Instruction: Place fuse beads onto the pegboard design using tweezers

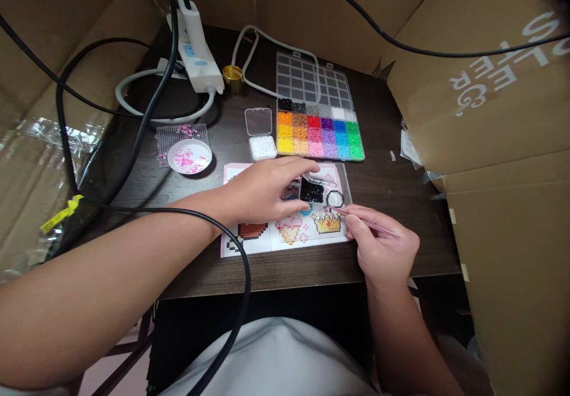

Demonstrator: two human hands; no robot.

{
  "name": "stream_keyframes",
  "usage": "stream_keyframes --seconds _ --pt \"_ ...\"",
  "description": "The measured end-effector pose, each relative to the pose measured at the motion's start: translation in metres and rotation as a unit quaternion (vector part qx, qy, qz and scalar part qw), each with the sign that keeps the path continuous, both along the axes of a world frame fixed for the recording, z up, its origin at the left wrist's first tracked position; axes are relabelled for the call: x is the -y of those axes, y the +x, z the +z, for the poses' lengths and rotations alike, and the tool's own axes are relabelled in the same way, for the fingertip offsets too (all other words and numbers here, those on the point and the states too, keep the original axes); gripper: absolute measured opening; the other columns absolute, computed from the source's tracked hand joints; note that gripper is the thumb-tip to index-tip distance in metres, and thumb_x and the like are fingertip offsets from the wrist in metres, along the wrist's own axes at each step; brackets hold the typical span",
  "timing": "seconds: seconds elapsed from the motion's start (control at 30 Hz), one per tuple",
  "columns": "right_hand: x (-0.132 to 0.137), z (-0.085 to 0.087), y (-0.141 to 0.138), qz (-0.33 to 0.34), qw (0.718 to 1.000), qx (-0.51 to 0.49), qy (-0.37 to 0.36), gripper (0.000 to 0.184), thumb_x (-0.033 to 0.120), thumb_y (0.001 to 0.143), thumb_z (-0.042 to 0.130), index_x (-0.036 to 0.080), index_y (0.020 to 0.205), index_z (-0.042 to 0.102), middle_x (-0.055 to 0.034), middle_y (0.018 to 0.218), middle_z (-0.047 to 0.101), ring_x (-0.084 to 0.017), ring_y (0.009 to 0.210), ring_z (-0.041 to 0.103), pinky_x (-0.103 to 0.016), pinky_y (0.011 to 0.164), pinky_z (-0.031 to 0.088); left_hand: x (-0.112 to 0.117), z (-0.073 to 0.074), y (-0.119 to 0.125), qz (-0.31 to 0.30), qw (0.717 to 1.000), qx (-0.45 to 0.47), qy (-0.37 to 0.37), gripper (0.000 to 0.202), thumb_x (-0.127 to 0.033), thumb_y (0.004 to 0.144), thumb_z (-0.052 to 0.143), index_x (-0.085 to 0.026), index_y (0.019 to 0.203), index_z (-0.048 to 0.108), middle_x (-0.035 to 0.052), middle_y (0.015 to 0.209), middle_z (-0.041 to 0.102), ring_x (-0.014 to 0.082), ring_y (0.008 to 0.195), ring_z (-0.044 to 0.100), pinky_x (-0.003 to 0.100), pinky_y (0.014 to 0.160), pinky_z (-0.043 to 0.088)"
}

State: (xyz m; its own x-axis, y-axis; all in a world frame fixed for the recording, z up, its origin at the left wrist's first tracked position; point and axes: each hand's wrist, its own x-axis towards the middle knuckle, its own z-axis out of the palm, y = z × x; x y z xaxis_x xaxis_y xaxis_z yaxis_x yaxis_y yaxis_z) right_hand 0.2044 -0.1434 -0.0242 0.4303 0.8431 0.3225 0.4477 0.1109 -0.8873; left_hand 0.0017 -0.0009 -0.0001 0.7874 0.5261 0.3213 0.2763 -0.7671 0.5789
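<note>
My left hand (267, 188) grips a small clear box of black beads (312, 192) between thumb and fingers, its lid flipped up. The box is over a printed pattern sheet (258, 245) that has a clear pegboard (345, 182) at its right side. In my right hand (383, 241) is a pair of pink tweezers (376, 227), its tip just below a ring of black beads (328, 199). Whether the tip holds a bead is too small to tell. A crown picture (328, 224) lies left of my right fingers.
Behind the sheet stand an opened bead organizer (319, 130) in many colors and a small box of white beads (262, 146). At left are a white dish (190, 157) of pink beads, a power strip (200, 66) and a gold cup (233, 79). A black cable (243, 259) crosses my left forearm.
</note>
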Motion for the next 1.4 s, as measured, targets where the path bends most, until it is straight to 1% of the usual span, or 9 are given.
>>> stream_keyframes --seconds 0.23,0.47,0.67,0.8,0.97,1.07,1.17,1.3,1.4 --pt "0.000 0.001 0.000 -0.002 1.000 0.011 -0.006 0.007 0.023 0.083 0.074 0.021 0.086 0.081 -0.0058 0.086 0.079 -0.023 0.076 0.076 -0.039 0.069 0.065 0.000 -0.001 0.000 -0.001 1.000 -0.001 0.000 0.050 -0.029 0.079 0.077 -0.019 0.125 0.059 0.0084 0.111 0.071 0.0232 0.102 0.067 0.031 0.083 0.051" --pt "0.000 0.000 -0.001 -0.012 1.000 0.005 0.003 0.007 0.024 0.083 0.075 0.021 0.085 0.080 -0.0055 0.086 0.079 -0.022 0.073 0.075 -0.035 0.064 0.063 0.000 0.001 0.001 -0.001 1.000 0.000 -0.002 0.050 -0.027 0.079 0.078 -0.017 0.124 0.060 0.0095 0.110 0.071 0.0247 0.105 0.067 0.033 0.086 0.051" --pt "-0.001 0.003 -0.005 -0.040 0.999 -0.017 0.032 0.009 0.026 0.082 0.076 0.019 0.084 0.080 -0.0068 0.085 0.079 -0.015 0.053 0.065 -0.028 0.046 0.052 0.001 0.000 0.000 -0.013 1.000 0.015 0.006 0.047 -0.027 0.081 0.075 -0.014 0.123 0.059 0.0109 0.109 0.071 0.0242 0.104 0.067 0.032 0.085 0.051" --pt "-0.004 0.003 -0.008 -0.047 0.996 -0.040 0.057 0.006 0.023 0.081 0.077 0.019 0.083 0.080 -0.0060 0.084 0.078 -0.012 0.049 0.060 -0.026 0.043 0.048 0.001 -0.001 0.000 -0.014 1.000 0.012 0.005 0.048 -0.026 0.080 0.075 -0.017 0.125 0.058 0.0093 0.109 0.071 0.0231 0.102 0.067 0.031 0.083 0.050" --pt "-0.006 0.002 -0.009 -0.058 0.995 -0.034 0.070 0.006 0.023 0.081 0.076 0.018 0.083 0.080 -0.0058 0.084 0.078 -0.012 0.049 0.060 -0.026 0.042 0.049 0.001 -0.001 0.000 -0.016 1.000 0.013 0.004 0.050 -0.024 0.079 0.076 -0.017 0.125 0.058 0.0092 0.111 0.071 0.0236 0.104 0.066 0.032 0.085 0.050" --pt "-0.006 0.002 -0.010 -0.047 0.994 -0.043 0.090 0.007 0.018 0.080 0.077 0.020 0.086 0.081 -0.0049 0.085 0.079 -0.011 0.050 0.061 -0.025 0.042 0.049 0.001 -0.001 0.000 -0.015 1.000 0.010 0.003 0.051 -0.024 0.079 0.077 -0.016 0.125 0.057 0.0094 0.114 0.070 0.0232 0.105 0.066 0.031 0.085 0.050" --pt "-0.006 0.002 -0.011 -0.034 0.994 -0.042 0.099 0.012 0.014 0.080 0.077 0.021 0.088 0.082 -0.0048 0.088 0.079 -0.014 0.056 0.067 -0.025 0.044 0.050 0.002 -0.001 0.000 -0.014 1.000 0.008 0.002 0.050 -0.025 0.079 0.076 -0.016 0.125 0.057 0.0095 0.114 0.070 0.0230 0.104 0.066 0.030 0.083 0.049" --pt "-0.005 0.002 -0.011 -0.030 0.994 -0.036 0.101 0.013 0.014 0.079 0.078 0.021 0.089 0.082 -0.0056 0.089 0.079 -0.021 0.072 0.075 -0.030 0.056 0.060 0.002 -0.001 0.000 -0.015 1.000 0.009 0.005 0.050 -0.025 0.079 0.076 -0.017 0.124 0.057 0.0094 0.114 0.070 0.0233 0.105 0.066 0.030 0.082 0.049" --pt "-0.004 0.002 -0.010 -0.030 0.994 -0.031 0.099 0.013 0.014 0.080 0.078 0.021 0.090 0.082 -0.0059 0.089 0.079 -0.023 0.077 0.077 -0.035 0.065 0.064 0.002 -0.001 0.000 -0.018 1.000 0.014 0.007 0.050 -0.024 0.079 0.076 -0.017 0.125 0.057 0.0093 0.114 0.070 0.0229 0.104 0.066 0.030 0.081 0.049"
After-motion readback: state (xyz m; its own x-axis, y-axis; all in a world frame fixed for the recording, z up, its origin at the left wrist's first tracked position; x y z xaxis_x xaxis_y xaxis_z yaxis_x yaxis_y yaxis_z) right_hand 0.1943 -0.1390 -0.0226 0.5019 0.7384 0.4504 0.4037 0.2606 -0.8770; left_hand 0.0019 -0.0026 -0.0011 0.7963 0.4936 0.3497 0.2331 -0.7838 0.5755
